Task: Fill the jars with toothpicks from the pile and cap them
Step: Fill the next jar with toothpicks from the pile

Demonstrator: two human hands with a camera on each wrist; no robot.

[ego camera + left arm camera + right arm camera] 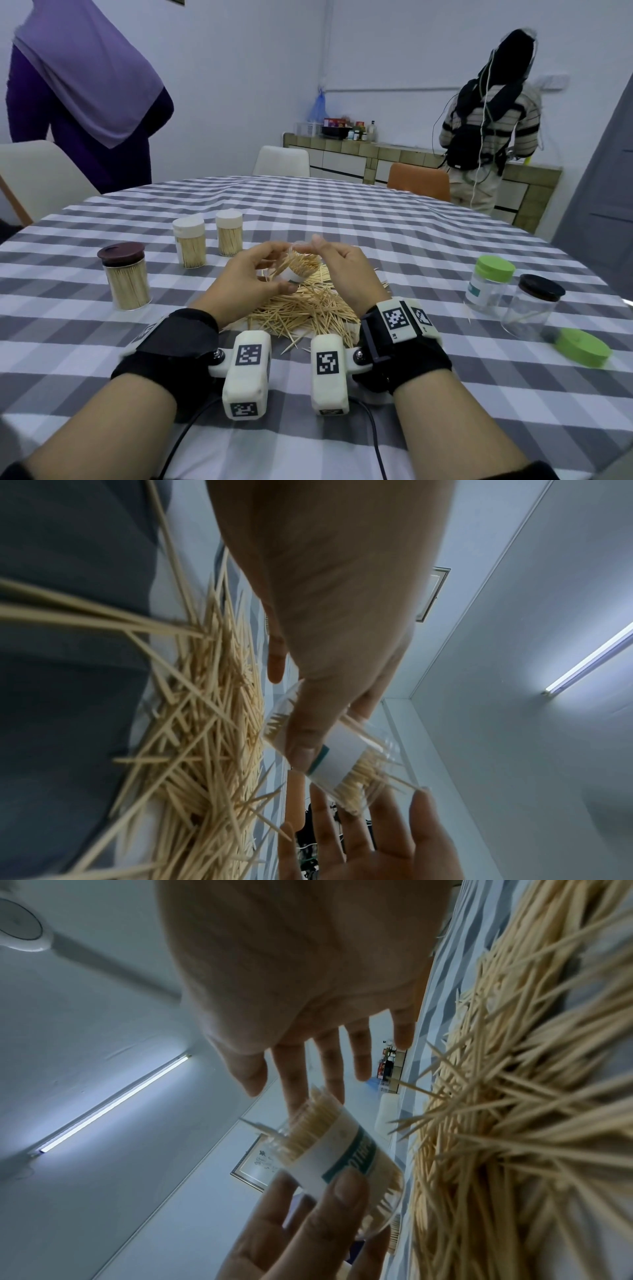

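A small clear jar (pixel 297 272) with a white and green label, packed with toothpicks, is tilted above the toothpick pile (pixel 308 308) at the table's middle. My left hand (pixel 263 270) grips its body, thumb on the label (pixel 337 760). My right hand (pixel 327 251) hovers at the jar's uncapped mouth, fingers (pixel 329 1058) nearly straight against the toothpick tips and holding nothing. In the right wrist view the jar (pixel 335 1148) lies between both hands, with a few sticks poking past its rim. The pile (pixel 205 723) spreads just beneath.
Three capped, filled jars stand at the left: one brown-capped (pixel 125 277) and two white-capped (pixel 190 243) (pixel 229 233). At the right stand a green-capped jar (pixel 488 281), a black-capped jar (pixel 532 305) and a loose green cap (pixel 582 346). Chairs and two people are beyond the table.
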